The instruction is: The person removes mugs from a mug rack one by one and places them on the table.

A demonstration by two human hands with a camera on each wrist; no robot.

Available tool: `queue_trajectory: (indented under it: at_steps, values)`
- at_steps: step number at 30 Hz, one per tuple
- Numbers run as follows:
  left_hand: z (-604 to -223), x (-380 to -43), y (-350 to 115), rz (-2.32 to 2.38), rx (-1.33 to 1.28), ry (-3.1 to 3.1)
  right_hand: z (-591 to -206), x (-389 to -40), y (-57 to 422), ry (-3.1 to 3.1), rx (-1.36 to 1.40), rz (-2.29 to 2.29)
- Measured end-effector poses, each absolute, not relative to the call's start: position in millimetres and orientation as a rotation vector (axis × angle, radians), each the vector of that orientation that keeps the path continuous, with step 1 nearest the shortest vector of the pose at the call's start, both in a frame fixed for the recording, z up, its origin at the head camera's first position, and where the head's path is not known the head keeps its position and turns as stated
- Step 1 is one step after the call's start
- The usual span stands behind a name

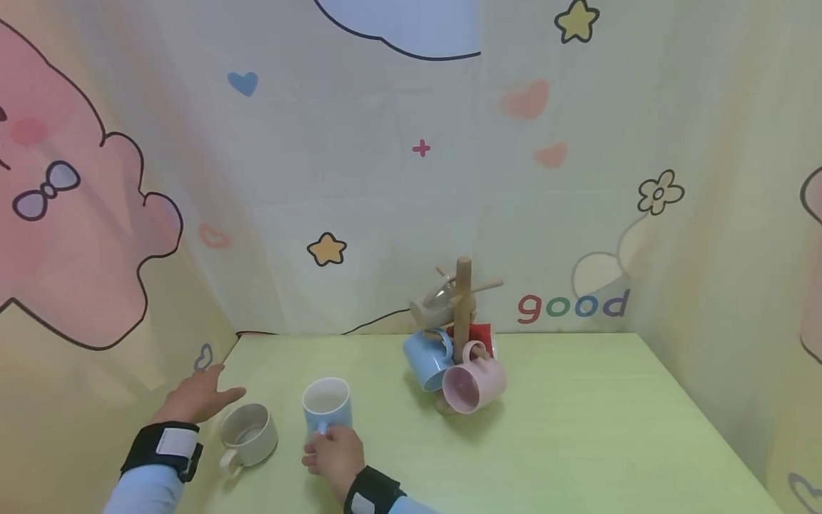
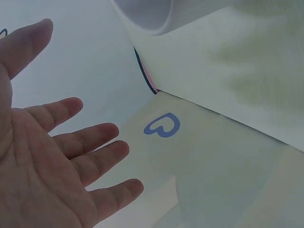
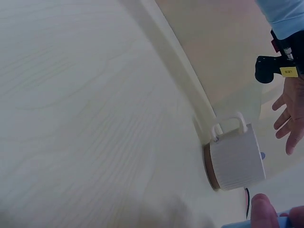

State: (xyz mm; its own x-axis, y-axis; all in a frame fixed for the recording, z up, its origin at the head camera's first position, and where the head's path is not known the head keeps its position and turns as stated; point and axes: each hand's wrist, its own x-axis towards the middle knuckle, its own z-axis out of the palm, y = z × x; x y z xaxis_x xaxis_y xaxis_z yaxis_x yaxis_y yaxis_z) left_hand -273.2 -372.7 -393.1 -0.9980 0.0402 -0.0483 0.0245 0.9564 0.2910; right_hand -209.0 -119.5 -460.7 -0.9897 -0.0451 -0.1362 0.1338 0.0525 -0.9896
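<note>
My right hand (image 1: 337, 455) pinches the handle of a light blue mug (image 1: 337, 410) with a white inside, which stands upright towards the left of the table. In the right wrist view, its fingertip (image 3: 263, 213) and a strip of blue mug show at the bottom edge. My left hand (image 1: 195, 396) hovers with spread fingers just beyond a beige mug (image 1: 260, 439), holding nothing. That beige mug stands upright, handle towards me; ribbed sides (image 3: 237, 159) show in the right wrist view. The left wrist view shows the palm (image 2: 42, 171) with relaxed fingers.
A wooden mug tree (image 1: 462, 314) stands near the back. On it hang a beige mug (image 1: 427, 313), a blue mug (image 1: 424, 360), a pink mug (image 1: 488, 382) and a partly hidden red mug (image 1: 483, 335). Printed curtains (image 1: 359, 171) enclose the green table (image 1: 597, 428).
</note>
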Motion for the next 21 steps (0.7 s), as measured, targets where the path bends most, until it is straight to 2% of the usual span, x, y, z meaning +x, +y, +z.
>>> queue_trajectory:
  at_steps: [21]
  values:
    - [-396, -281, -369, 0.458, 0.09, 3.066, -488, -209, -153, 2.113, -0.07, -2.057]
